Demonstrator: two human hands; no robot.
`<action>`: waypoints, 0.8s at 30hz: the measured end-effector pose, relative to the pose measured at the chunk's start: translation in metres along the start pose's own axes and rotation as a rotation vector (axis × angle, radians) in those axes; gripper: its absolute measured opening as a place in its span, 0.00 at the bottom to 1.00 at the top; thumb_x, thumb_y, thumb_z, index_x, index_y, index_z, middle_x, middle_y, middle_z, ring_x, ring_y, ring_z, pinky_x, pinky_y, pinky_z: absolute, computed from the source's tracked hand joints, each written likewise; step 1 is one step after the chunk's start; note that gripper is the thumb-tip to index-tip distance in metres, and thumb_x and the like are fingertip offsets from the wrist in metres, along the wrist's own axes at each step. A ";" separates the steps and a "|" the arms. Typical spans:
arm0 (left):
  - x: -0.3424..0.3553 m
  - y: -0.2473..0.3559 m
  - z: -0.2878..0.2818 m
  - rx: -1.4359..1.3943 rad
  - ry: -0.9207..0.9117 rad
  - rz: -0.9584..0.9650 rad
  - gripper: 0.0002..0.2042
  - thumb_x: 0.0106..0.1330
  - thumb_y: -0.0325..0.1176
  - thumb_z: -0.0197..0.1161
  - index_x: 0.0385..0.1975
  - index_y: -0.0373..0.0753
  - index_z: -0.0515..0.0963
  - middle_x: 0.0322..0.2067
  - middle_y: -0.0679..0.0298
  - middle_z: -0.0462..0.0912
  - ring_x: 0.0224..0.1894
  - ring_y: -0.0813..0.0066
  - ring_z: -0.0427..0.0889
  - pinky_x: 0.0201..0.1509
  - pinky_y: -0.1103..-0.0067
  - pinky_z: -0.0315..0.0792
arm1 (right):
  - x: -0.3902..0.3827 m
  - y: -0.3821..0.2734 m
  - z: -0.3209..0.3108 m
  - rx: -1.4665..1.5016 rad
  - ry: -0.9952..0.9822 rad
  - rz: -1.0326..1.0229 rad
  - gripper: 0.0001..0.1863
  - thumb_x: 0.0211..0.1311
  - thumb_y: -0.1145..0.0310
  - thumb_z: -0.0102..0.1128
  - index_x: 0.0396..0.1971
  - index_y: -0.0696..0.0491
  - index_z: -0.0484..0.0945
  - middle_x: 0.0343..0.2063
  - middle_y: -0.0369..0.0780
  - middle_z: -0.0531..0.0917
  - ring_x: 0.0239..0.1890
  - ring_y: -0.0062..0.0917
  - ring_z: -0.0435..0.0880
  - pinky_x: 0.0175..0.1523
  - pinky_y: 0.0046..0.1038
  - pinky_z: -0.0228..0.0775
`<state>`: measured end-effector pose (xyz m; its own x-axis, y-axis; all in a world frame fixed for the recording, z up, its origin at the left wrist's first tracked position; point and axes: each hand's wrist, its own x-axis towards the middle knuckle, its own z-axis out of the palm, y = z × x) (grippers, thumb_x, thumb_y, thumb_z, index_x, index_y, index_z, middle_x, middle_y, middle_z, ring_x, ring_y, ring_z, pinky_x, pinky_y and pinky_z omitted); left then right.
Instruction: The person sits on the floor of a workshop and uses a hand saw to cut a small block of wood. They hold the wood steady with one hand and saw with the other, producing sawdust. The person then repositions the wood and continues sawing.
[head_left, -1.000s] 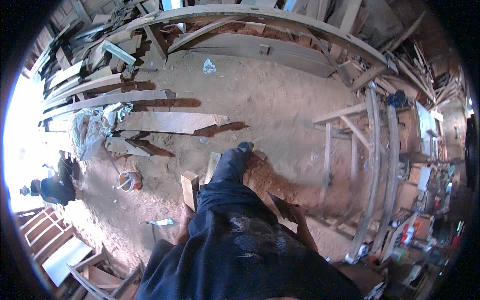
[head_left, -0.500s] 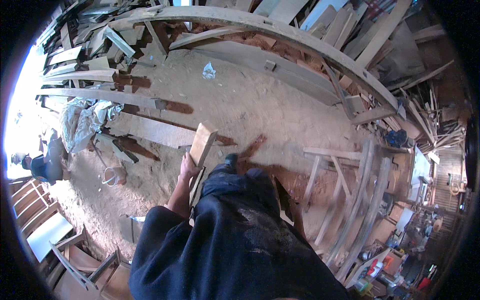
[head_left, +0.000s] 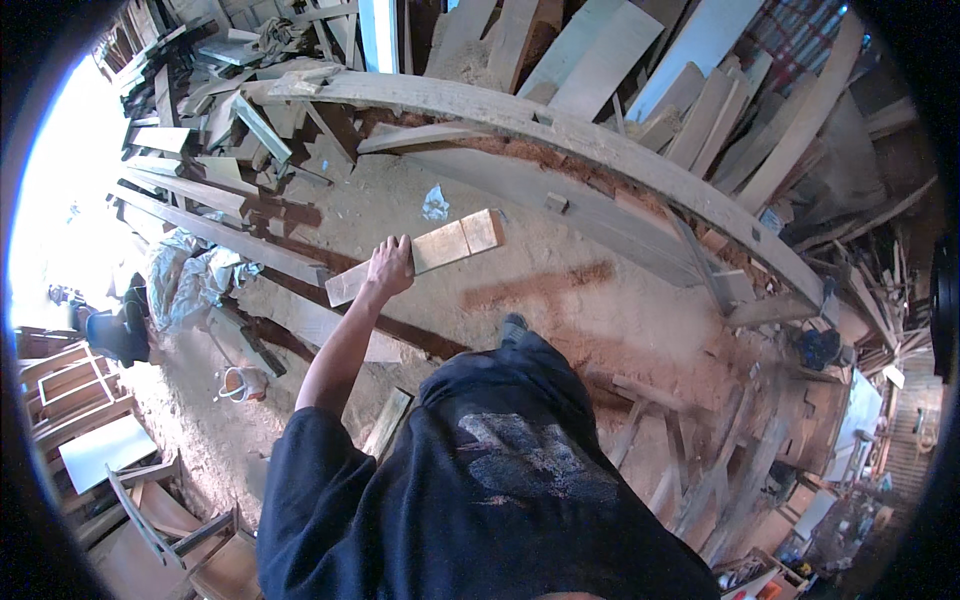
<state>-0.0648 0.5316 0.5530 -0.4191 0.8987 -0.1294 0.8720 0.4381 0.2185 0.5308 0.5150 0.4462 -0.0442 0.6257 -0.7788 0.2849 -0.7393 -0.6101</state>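
Observation:
My left hand (head_left: 390, 266) is closed over the top edge of a short wooden plank (head_left: 455, 243), out in front of my body. The plank slants up to the right, and a thin dark line crosses its pale face near the right end. One end sticks out to the left of my hand. My right hand is out of the picture, hidden behind my body or below the edge. Beyond the plank, a crumpled light plastic scrap (head_left: 436, 202) lies on the dusty ground.
A long wooden bench (head_left: 560, 125) curves across the far side. Stacked boards (head_left: 190, 195) crowd the left, near a plastic sheet (head_left: 185, 275) and a bucket (head_left: 242, 384). Wooden trestles (head_left: 735, 460) stand at right. Another person (head_left: 118, 325) is at the far left.
My left hand has moved forward with the plank, which has turned from pointing away to lying crosswise. My right forearm has gone out of view. The whole view has shifted.

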 end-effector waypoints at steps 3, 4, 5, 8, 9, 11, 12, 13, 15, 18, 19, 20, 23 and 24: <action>0.040 -0.003 -0.040 0.027 0.024 -0.022 0.29 0.45 0.31 0.68 0.48 0.36 0.65 0.44 0.46 0.73 0.49 0.45 0.76 0.53 0.60 0.72 | 0.041 -0.052 -0.004 -0.061 -0.027 0.007 0.12 0.59 0.62 0.63 0.26 0.56 0.80 0.21 0.34 0.79 0.23 0.20 0.76 0.25 0.25 0.64; 0.056 -0.010 -0.045 0.033 0.031 -0.056 0.29 0.44 0.31 0.69 0.48 0.36 0.65 0.44 0.46 0.73 0.49 0.45 0.76 0.53 0.60 0.72 | 0.055 -0.069 -0.005 -0.081 -0.040 0.003 0.12 0.58 0.62 0.63 0.26 0.56 0.80 0.21 0.34 0.79 0.23 0.20 0.76 0.25 0.25 0.64; 0.072 -0.019 -0.050 0.039 0.037 -0.089 0.30 0.44 0.31 0.69 0.49 0.36 0.65 0.44 0.46 0.73 0.49 0.45 0.76 0.53 0.60 0.72 | 0.070 -0.087 -0.002 -0.094 -0.054 0.000 0.12 0.58 0.62 0.63 0.26 0.56 0.80 0.21 0.34 0.79 0.23 0.20 0.76 0.26 0.25 0.64; 0.122 -0.038 -0.080 0.079 -0.008 -0.132 0.33 0.43 0.34 0.71 0.50 0.36 0.64 0.45 0.45 0.73 0.50 0.45 0.77 0.53 0.59 0.73 | 0.107 -0.140 0.010 -0.118 -0.082 -0.005 0.11 0.58 0.63 0.63 0.25 0.56 0.80 0.21 0.34 0.79 0.24 0.20 0.76 0.26 0.25 0.65; 0.141 -0.045 -0.087 0.079 0.004 -0.140 0.33 0.43 0.34 0.71 0.51 0.36 0.64 0.45 0.45 0.74 0.50 0.45 0.77 0.53 0.59 0.73 | 0.117 -0.157 0.016 -0.118 -0.075 -0.012 0.11 0.58 0.63 0.63 0.25 0.56 0.80 0.21 0.34 0.79 0.24 0.20 0.76 0.26 0.25 0.65; 0.175 -0.063 -0.099 0.069 0.031 -0.162 0.33 0.43 0.34 0.71 0.51 0.36 0.63 0.45 0.45 0.74 0.50 0.45 0.77 0.53 0.60 0.73 | 0.139 -0.185 0.034 -0.173 -0.009 -0.084 0.11 0.57 0.63 0.64 0.24 0.56 0.81 0.21 0.34 0.79 0.24 0.20 0.76 0.26 0.25 0.65; 0.190 -0.071 -0.111 0.078 0.018 -0.174 0.33 0.43 0.33 0.71 0.50 0.36 0.64 0.45 0.45 0.74 0.50 0.45 0.77 0.53 0.60 0.73 | 0.149 -0.190 0.047 -0.252 0.076 -0.188 0.16 0.58 0.56 0.62 0.25 0.55 0.76 0.18 0.34 0.76 0.19 0.19 0.73 0.22 0.29 0.62; 0.209 -0.078 -0.121 0.084 0.008 -0.134 0.32 0.43 0.32 0.70 0.50 0.35 0.64 0.45 0.45 0.74 0.50 0.45 0.77 0.53 0.60 0.73 | 0.153 -0.206 0.059 -0.287 0.057 -0.264 0.15 0.58 0.57 0.62 0.23 0.54 0.76 0.17 0.34 0.76 0.18 0.19 0.72 0.22 0.29 0.62; 0.249 -0.092 -0.138 0.101 -0.013 -0.046 0.32 0.43 0.32 0.70 0.50 0.35 0.64 0.46 0.45 0.74 0.49 0.46 0.77 0.53 0.60 0.73 | 0.158 -0.234 0.085 -0.350 0.025 -0.409 0.15 0.58 0.58 0.62 0.21 0.54 0.75 0.15 0.33 0.75 0.16 0.20 0.72 0.22 0.29 0.62; 0.318 -0.119 -0.162 0.282 -0.019 0.141 0.32 0.45 0.32 0.69 0.52 0.34 0.63 0.47 0.46 0.74 0.48 0.49 0.79 0.51 0.62 0.75 | 0.166 -0.258 0.149 -0.228 0.158 -0.180 0.13 0.57 0.63 0.60 0.30 0.59 0.83 0.23 0.34 0.80 0.23 0.20 0.75 0.28 0.28 0.67; 0.339 -0.119 -0.162 0.325 -0.010 0.204 0.32 0.46 0.32 0.68 0.52 0.34 0.63 0.47 0.47 0.74 0.48 0.50 0.79 0.51 0.63 0.75 | 0.158 -0.270 0.179 -0.118 0.229 -0.173 0.12 0.58 0.63 0.60 0.28 0.57 0.81 0.21 0.34 0.79 0.20 0.19 0.74 0.24 0.27 0.64; 0.352 -0.119 -0.163 0.378 -0.014 0.264 0.32 0.46 0.33 0.68 0.53 0.34 0.63 0.47 0.48 0.74 0.48 0.51 0.80 0.50 0.63 0.75 | 0.147 -0.273 0.206 -0.006 0.289 -0.152 0.11 0.60 0.62 0.61 0.26 0.56 0.80 0.18 0.34 0.78 0.18 0.19 0.74 0.20 0.26 0.62; 0.411 -0.091 -0.165 0.477 -0.159 0.377 0.32 0.48 0.35 0.69 0.54 0.35 0.63 0.47 0.49 0.75 0.48 0.54 0.80 0.49 0.64 0.76 | 0.139 -0.233 0.228 0.146 0.347 -0.319 0.16 0.62 0.59 0.64 0.29 0.60 0.81 0.20 0.35 0.79 0.16 0.20 0.73 0.19 0.26 0.63; 0.433 -0.085 -0.167 0.482 -0.168 0.398 0.33 0.49 0.36 0.70 0.54 0.35 0.63 0.47 0.50 0.75 0.49 0.54 0.80 0.49 0.64 0.76 | 0.135 -0.237 0.251 0.117 0.425 -0.279 0.18 0.62 0.58 0.65 0.30 0.61 0.81 0.20 0.36 0.79 0.17 0.20 0.74 0.21 0.26 0.65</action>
<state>-0.3629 0.8870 0.6401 -0.0287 0.9578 -0.2859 0.9847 -0.0220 -0.1726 0.2174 0.7121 0.4496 0.2967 0.8305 -0.4714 0.2074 -0.5379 -0.8171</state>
